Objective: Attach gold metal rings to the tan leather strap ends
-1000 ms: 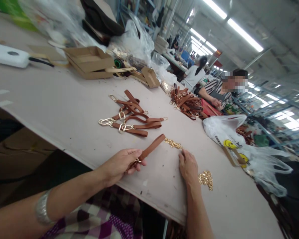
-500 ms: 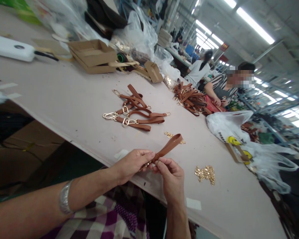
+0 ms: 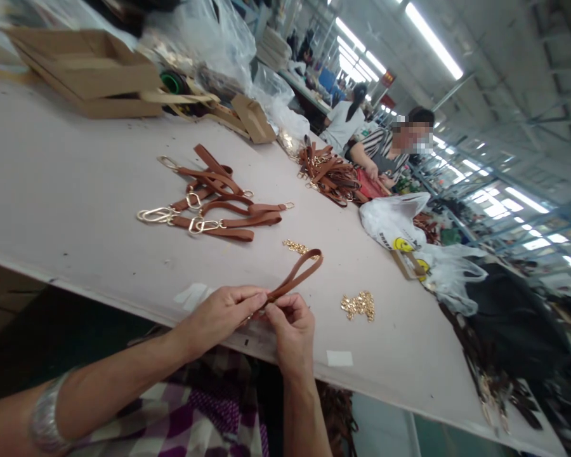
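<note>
Near the table's front edge, a looped brown leather strap (image 3: 301, 271) is pinched between both hands, its loop pointing up and to the right. My left hand (image 3: 228, 311) is closed on the strap's lower end, where a bit of metal shows. My right hand (image 3: 292, 327) is closed on the same end, fingertips beside the left ones; what exactly lies under them is hidden. Just beyond the loop is a small heap of gold rings or links (image 3: 295, 246). A larger gold heap (image 3: 358, 306) lies to the right. Several brown straps with gold clasps (image 3: 219, 197) lie farther back on the left.
The pale table (image 3: 99, 241) has an open cardboard box (image 3: 85, 70) at back left. A pile of brown straps (image 3: 330, 174) lies at the far side, before a person in a striped top (image 3: 385, 149). Plastic bags (image 3: 394, 219) and a black bag (image 3: 514, 317) stand on the right.
My view has swung to the right, so the table's things sit farther left. Both hands keep their hold on the strap, and its loop now shows more open, edge-on.
</note>
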`<state>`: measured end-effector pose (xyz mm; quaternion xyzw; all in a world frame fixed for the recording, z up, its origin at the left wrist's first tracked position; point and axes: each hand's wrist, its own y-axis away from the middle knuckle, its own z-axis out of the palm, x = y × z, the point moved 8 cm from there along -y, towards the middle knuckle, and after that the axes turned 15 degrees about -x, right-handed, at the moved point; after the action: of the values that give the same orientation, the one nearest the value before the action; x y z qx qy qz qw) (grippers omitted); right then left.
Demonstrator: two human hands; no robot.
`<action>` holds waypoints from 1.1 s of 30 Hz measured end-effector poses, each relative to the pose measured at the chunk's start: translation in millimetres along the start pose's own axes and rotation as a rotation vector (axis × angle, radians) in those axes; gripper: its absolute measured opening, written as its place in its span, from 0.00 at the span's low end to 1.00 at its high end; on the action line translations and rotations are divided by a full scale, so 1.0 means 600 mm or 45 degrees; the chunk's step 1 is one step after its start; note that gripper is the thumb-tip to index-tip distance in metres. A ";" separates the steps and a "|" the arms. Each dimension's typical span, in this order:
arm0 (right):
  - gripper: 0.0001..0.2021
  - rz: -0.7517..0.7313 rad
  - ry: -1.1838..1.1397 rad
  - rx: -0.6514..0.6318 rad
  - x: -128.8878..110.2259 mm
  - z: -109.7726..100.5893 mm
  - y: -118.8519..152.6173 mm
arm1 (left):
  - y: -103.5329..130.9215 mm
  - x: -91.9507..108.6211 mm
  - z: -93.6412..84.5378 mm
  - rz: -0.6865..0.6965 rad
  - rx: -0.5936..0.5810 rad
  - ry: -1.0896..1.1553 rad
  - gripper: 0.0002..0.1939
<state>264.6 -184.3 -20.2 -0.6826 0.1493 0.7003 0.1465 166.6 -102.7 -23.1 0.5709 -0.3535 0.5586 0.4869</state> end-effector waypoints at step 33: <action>0.14 0.174 1.240 0.508 -0.021 -0.339 0.080 | -0.017 -0.041 0.034 -0.167 -0.152 0.615 0.13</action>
<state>431.0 -311.4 -11.8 -0.8763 0.3746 0.2681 0.1411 179.3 -122.8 -46.6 0.4128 -0.2215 0.6240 0.6254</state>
